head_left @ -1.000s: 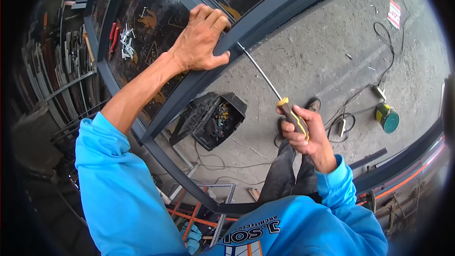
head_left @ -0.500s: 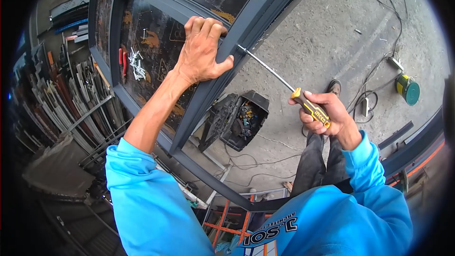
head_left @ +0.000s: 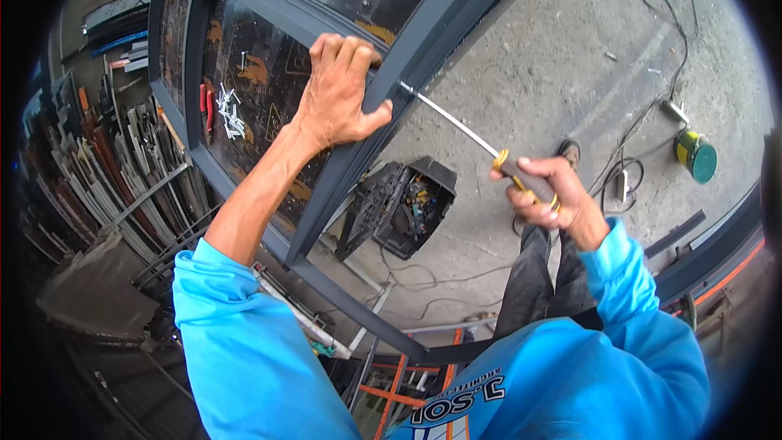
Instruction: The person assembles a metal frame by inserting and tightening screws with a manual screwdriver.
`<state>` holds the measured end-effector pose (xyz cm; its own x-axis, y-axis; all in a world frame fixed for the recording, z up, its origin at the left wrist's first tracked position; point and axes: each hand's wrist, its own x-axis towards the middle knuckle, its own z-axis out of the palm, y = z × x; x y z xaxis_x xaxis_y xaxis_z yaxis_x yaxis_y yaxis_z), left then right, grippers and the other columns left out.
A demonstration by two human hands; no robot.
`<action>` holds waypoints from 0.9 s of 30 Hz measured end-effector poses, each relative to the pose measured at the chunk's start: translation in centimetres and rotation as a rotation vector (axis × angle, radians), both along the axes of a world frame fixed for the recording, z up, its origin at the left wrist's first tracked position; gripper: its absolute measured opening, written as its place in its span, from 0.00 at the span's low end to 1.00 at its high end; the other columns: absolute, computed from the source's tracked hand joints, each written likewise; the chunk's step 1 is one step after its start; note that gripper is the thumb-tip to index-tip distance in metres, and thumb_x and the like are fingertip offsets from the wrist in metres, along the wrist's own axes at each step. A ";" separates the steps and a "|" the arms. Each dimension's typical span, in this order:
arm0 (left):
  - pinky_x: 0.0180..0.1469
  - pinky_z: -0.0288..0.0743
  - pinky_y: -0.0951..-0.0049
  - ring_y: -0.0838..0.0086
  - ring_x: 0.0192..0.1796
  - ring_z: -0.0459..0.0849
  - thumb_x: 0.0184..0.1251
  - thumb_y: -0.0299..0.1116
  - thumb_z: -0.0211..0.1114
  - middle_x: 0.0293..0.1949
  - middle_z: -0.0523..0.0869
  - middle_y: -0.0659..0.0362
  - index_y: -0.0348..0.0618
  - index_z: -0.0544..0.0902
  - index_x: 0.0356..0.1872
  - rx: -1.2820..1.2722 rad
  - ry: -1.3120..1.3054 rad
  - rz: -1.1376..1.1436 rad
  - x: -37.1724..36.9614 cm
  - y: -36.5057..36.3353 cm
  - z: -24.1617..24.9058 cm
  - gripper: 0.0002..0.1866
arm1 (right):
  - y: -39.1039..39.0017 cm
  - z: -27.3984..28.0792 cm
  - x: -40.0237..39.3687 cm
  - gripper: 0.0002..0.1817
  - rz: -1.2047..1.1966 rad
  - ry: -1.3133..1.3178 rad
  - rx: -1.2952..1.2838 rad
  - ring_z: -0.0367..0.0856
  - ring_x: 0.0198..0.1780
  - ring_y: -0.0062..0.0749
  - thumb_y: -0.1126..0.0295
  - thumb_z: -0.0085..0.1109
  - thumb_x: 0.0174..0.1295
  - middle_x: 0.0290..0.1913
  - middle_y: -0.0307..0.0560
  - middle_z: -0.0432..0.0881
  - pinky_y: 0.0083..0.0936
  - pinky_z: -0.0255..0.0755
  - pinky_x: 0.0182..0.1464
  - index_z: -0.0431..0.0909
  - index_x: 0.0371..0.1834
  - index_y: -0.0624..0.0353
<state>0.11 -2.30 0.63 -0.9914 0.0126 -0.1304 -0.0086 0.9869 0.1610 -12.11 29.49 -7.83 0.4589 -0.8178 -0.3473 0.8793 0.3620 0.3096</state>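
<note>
My right hand [head_left: 547, 189] is wrapped round the dark and yellow handle of a screwdriver [head_left: 456, 123]. The long shaft points up and left, its tip at a screw [head_left: 407, 87] on the side of a dark grey metal frame [head_left: 332, 187]. My left hand [head_left: 340, 90] lies over the frame bar just left of that spot, thumb stretched out along the edge and fingertips hooked over the far side. Left of it, loose screws [head_left: 231, 113] lie in a pile on the dark printed panel [head_left: 269, 106], beside red-handled pliers [head_left: 206, 108].
Below the frame, an open black toolbox [head_left: 418, 208] stands on the concrete floor. At the right are a green and yellow bucket [head_left: 696, 156] and cables with a power strip [head_left: 675, 111]. Metal profiles [head_left: 106, 163] are stacked at the left; an orange frame [head_left: 393, 396] is below.
The screwdriver handle has turned in my right hand, and its lettering no longer shows. The view has shifted slightly; my left hand keeps its place on the frame.
</note>
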 end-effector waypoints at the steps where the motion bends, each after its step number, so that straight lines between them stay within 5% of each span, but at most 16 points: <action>1: 0.61 0.54 0.56 0.59 0.49 0.66 0.39 0.45 0.64 0.43 0.71 0.53 0.38 0.70 0.43 0.009 -0.003 -0.009 -0.3 -0.3 -0.1 0.29 | -0.3 -0.1 -0.1 0.21 -0.012 0.056 -0.068 0.69 0.18 0.20 0.68 0.60 0.65 0.25 0.40 0.72 0.16 0.60 0.14 0.70 0.59 0.65; 3: 0.62 0.53 0.56 0.59 0.49 0.66 0.39 0.45 0.65 0.44 0.72 0.53 0.38 0.70 0.44 0.012 -0.027 -0.003 0.0 0.0 0.1 0.30 | 0.4 0.2 2.0 0.21 -0.021 0.073 -0.116 0.70 0.19 0.20 0.70 0.62 0.63 0.25 0.40 0.71 0.16 0.61 0.15 0.71 0.58 0.64; 5: 0.62 0.53 0.56 0.59 0.50 0.66 0.39 0.45 0.65 0.44 0.72 0.53 0.38 0.70 0.44 0.005 -0.020 -0.008 -0.5 -0.3 0.0 0.30 | 0.2 0.7 3.8 0.19 -0.134 1.766 0.102 0.76 0.25 0.24 0.73 0.69 0.55 0.28 0.43 0.77 0.22 0.69 0.23 0.78 0.49 0.64; 6: 0.62 0.53 0.55 0.59 0.50 0.66 0.39 0.45 0.65 0.44 0.72 0.53 0.37 0.70 0.44 0.014 -0.022 -0.003 -0.4 -0.3 0.0 0.30 | 0.3 1.8 3.9 0.17 -0.166 2.118 0.136 0.79 0.29 0.28 0.73 0.72 0.50 0.30 0.44 0.80 0.27 0.72 0.30 0.80 0.43 0.64; 7: 0.62 0.53 0.55 0.59 0.50 0.66 0.39 0.45 0.65 0.44 0.72 0.53 0.37 0.70 0.44 0.017 -0.033 0.000 -0.3 -0.2 0.0 0.30 | 0.3 2.2 3.5 0.17 -0.160 2.108 0.136 0.79 0.29 0.28 0.73 0.72 0.50 0.30 0.44 0.80 0.27 0.72 0.30 0.80 0.43 0.64; 13: 0.63 0.55 0.55 0.59 0.49 0.68 0.40 0.44 0.67 0.42 0.71 0.54 0.41 0.71 0.42 -0.014 -0.034 0.021 -0.4 -0.2 0.2 0.27 | 0.0 1.5 0.6 0.21 0.046 -0.020 0.183 0.69 0.17 0.24 0.62 0.59 0.67 0.25 0.47 0.75 0.18 0.61 0.13 0.74 0.57 0.62; 17: 0.63 0.54 0.55 0.60 0.49 0.67 0.41 0.45 0.66 0.42 0.72 0.54 0.40 0.72 0.42 0.004 -0.022 0.002 -0.5 -0.1 0.2 0.27 | -0.2 0.3 0.8 0.23 -0.022 -0.115 -0.022 0.66 0.15 0.21 0.63 0.56 0.68 0.25 0.44 0.72 0.14 0.56 0.11 0.67 0.63 0.59; 19: 0.63 0.54 0.55 0.61 0.48 0.68 0.41 0.46 0.66 0.42 0.73 0.54 0.40 0.73 0.41 -0.008 -0.024 0.009 -0.6 0.1 0.3 0.27 | -0.2 2.0 1.2 0.28 0.005 0.750 0.221 0.72 0.20 0.25 0.75 0.72 0.51 0.27 0.42 0.75 0.21 0.65 0.20 0.71 0.56 0.59; 21: 0.63 0.54 0.55 0.61 0.48 0.68 0.41 0.46 0.66 0.42 0.73 0.55 0.40 0.73 0.41 -0.011 -0.017 0.002 -0.8 -0.2 0.0 0.27 | 0.4 1.7 3.2 0.21 -0.143 2.021 0.156 0.78 0.25 0.28 0.75 0.75 0.48 0.29 0.45 0.78 0.24 0.70 0.25 0.78 0.46 0.61; 27: 0.62 0.53 0.54 0.61 0.48 0.67 0.40 0.46 0.65 0.42 0.72 0.54 0.39 0.72 0.41 0.001 -0.028 0.015 -0.4 -0.5 0.0 0.27 | 0.1 1.2 3.5 0.15 -0.063 1.688 0.070 0.78 0.23 0.27 0.67 0.60 0.66 0.30 0.50 0.80 0.25 0.70 0.22 0.79 0.51 0.64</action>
<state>-0.30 -2.76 0.65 -0.9874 -0.0017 -0.1583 -0.0276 0.9865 0.1614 -8.66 29.60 -6.65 -0.4657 -0.7819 -0.4145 0.2335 0.3432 -0.9098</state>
